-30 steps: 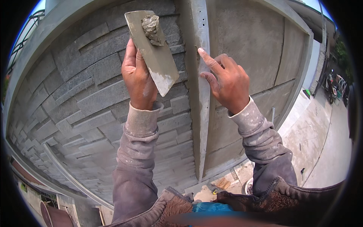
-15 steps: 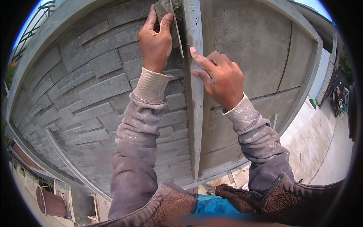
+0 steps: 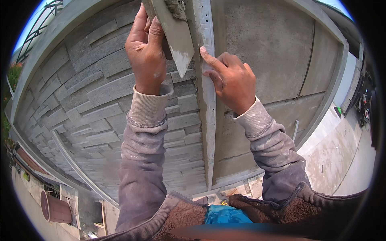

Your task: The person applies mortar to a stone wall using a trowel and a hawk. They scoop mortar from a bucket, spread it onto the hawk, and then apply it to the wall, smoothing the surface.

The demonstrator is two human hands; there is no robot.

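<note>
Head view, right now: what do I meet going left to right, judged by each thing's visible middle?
Brown tub, left hand, flat board, perforated metal strip, right hand, small green item.

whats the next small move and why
Probably ease the flat plate in the left hand toward the pale strip: grey mortar sits on the plate's right side, nearest the strip, and the right hand is at the strip's edge.
</note>
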